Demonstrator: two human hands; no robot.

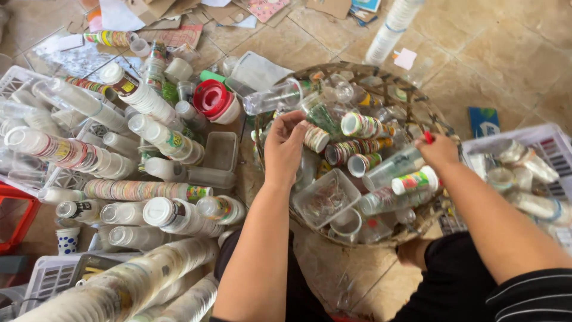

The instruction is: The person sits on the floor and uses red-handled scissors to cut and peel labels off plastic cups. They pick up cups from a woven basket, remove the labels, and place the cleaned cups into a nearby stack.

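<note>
A round woven basket (438,128) sits on the tiled floor in front of me, filled with several clear and printed plastic cups. My left hand (283,143) reaches into its left side and grips a short stack of printed cups (315,138). My right hand (437,150) is at the basket's right rim, fingers closed on something small and red (428,137), just above a lying stack of clear cups with a printed band (396,179). A clear rectangular tray (325,198) lies in the basket near its front edge.
Long nested stacks of plastic cups (143,95) lie piled to my left over white crates (18,80). A red lid (211,97) rests among them. Another white crate of cups (530,167) stands at right. Cardboard scraps (173,18) litter the far floor.
</note>
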